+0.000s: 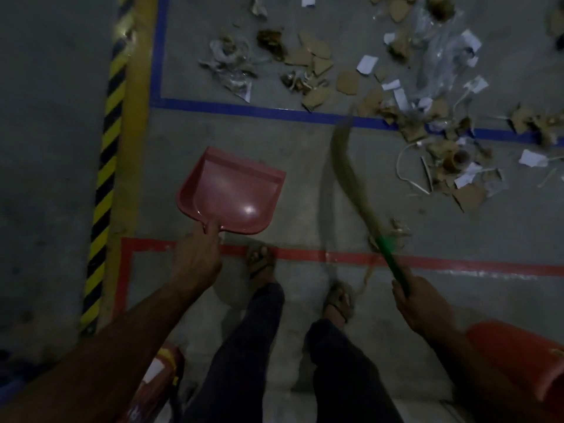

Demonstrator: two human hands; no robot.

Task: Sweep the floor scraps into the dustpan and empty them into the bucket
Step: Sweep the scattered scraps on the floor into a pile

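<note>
Floor: grey concrete point(232, 132) under dim light, marked with blue tape point(244, 106) and red tape point(305, 254); I use the blue tape as my landmark.
Scraps: cardboard and paper scraps point(412, 102) lie beyond and across the blue tape, none collected yet.
Dustpan: the dustpan point(232, 196) sits on my side of the blue tape, mouth facing the litter; my left hand point(198, 257) grips its handle.
Broom: my right hand point(418, 303) is clamped on the broom point(351, 184), bristles blurred just short of the blue tape, ready to pull scraps back.
Bucket: I judge the orange bucket point(525, 355) at my right is the emptying point.
Room: bare floor between dustpan and blue tape; a hazard stripe point(106, 148) bounds the left.
</note>
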